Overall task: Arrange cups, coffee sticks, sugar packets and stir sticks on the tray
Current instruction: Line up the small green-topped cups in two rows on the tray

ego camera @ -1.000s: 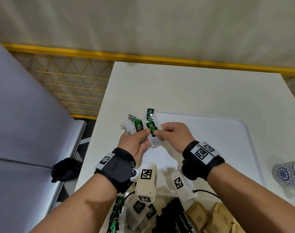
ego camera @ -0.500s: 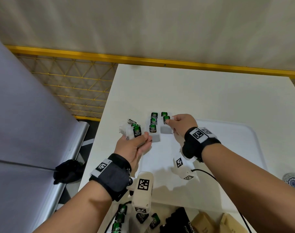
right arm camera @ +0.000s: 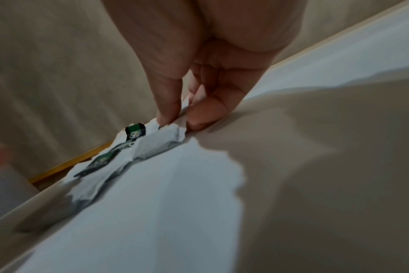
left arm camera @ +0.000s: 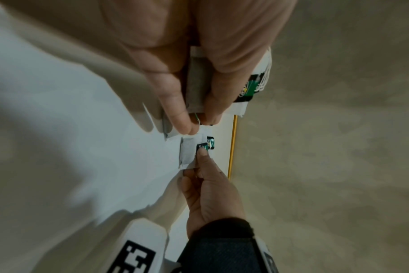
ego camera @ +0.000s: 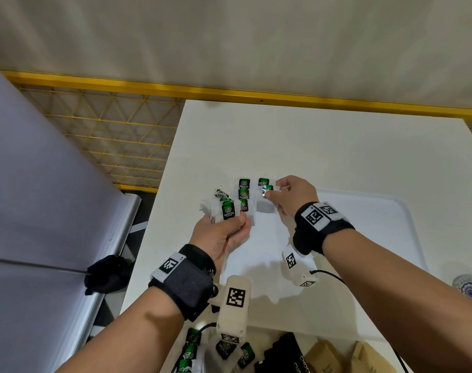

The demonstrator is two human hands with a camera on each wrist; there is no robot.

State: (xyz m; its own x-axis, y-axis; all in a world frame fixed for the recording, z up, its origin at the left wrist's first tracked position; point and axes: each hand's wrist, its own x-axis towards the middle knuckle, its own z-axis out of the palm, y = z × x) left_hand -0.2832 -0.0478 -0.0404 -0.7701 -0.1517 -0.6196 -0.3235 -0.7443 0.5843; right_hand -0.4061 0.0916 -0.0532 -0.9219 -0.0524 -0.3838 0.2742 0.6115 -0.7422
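The tea bags (ego camera: 244,193) with green labels lay in a small row at the far left corner of the white tray (ego camera: 390,211), just in front of both sets of fingertips. The right hand (ego camera: 288,196) pinched one white packet (ego camera: 265,204) of this row between thumb and forefinger, the other fingers curled behind, and the packet touched the tray surface (the right wrist view showed it crumpled a little under the fingertips (right arm camera: 168,114)). To the left of these fingers, the left hand (ego camera: 224,232) gripped a small bunch of tea bags (ego camera: 225,211), thumb on top and fingers closed under them, with the labels standing up above the fingers. This bunch was just beside the row and, in the left wrist view, seemed to be slightly above the tray. Behind both wrists, near the person's body, more green packets (ego camera: 226,348), a black packet (ego camera: 286,354) and brown packets (ego camera: 326,356) lay on the white table (ego camera: 310,146). Well to the right of the right hand, a blue patterned cup (ego camera: 471,289) stood on the table beside the tray.
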